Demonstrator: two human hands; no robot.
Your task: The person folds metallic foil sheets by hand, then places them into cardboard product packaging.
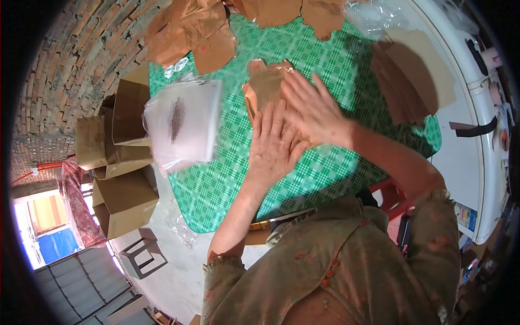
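Note:
A copper-coloured shiny foil piece [266, 86] with a rounded, lobed outline lies flat on the green checked tablecloth [233, 189]. My left hand [271, 140] rests on its near end, fingers stretched out and pointing away from me. Beside it, partly overlapping, my right hand [317, 108] lies over the right side of the foil, fingers extended and slightly blurred. Both palms face down, hiding the lower part of the piece. To the left of my hands is a stack of clear plastic bags [187, 122] with dark print.
More copper foil pieces [189, 32] spread along the far edge. Brown flat sheets [403, 81] lie at the right, near crumpled clear plastic [379, 16]. Open cardboard boxes [127, 200] stand left of the table. A white appliance [463, 162] borders the right side.

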